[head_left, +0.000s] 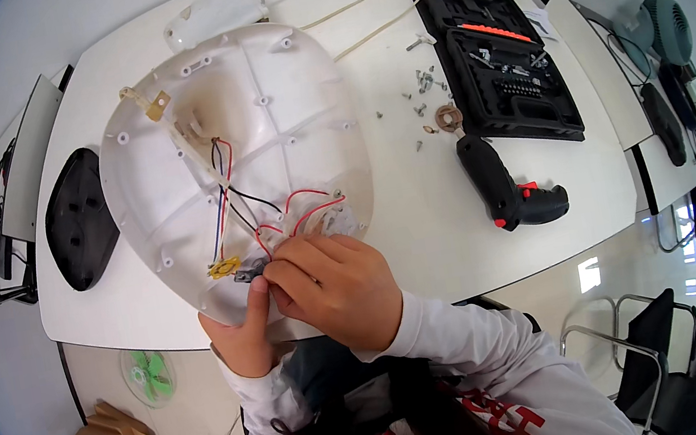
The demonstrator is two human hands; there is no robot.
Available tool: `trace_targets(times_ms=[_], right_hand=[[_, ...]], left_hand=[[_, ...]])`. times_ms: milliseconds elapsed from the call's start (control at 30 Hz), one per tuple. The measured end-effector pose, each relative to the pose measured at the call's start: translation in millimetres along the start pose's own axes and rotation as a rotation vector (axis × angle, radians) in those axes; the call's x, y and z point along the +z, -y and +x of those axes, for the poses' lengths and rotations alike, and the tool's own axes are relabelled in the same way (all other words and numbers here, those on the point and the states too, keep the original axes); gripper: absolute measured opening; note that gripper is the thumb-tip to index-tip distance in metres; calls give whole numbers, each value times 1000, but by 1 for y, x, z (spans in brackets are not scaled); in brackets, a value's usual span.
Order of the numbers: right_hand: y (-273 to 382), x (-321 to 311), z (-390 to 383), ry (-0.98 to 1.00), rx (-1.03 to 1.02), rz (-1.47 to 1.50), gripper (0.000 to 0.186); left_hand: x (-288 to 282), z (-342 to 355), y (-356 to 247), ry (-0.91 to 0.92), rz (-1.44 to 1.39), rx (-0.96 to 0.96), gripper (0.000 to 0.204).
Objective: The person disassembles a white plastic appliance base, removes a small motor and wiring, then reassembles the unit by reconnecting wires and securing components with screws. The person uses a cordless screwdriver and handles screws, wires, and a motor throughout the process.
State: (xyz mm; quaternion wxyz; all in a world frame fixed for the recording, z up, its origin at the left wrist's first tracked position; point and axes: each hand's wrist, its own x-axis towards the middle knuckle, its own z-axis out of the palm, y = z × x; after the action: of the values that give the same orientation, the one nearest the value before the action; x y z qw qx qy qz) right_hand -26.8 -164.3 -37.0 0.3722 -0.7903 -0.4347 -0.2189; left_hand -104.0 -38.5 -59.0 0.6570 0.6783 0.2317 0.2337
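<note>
A large white plastic shell (259, 113) lies open side up on the white table (423, 233), with red, black and blue wires (228, 205) running across its inside. My left hand (243, 330) grips the shell's near rim from below, thumb by a small grey part (248, 275). My right hand (336, 288) rests on the near edge of the shell, its fingertips pinching the red wires beside that grey part. A yellow connector (224, 267) sits just left of my fingers.
A black electric screwdriver (507, 188) lies to the right, with an open black tool case (500, 57) behind it and loose screws (424, 92) between. A black oval cover (80, 219) lies to the left. A white cord (371, 18) and a white part (211, 13) lie at the back.
</note>
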Motion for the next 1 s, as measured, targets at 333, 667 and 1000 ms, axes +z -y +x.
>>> trace_targets(times_ms=[333,667,1000], right_hand=[[-20,7,20,56,-35,31,19],[-24,8,18,32,-35,58,20],[-25,4,18,89,-41,75,20]], left_hand=[[11,24,2,-106,-74,-45,31],[10,21,8,-142,34,-9,32],[9,19,10,-144,106,28,32]])
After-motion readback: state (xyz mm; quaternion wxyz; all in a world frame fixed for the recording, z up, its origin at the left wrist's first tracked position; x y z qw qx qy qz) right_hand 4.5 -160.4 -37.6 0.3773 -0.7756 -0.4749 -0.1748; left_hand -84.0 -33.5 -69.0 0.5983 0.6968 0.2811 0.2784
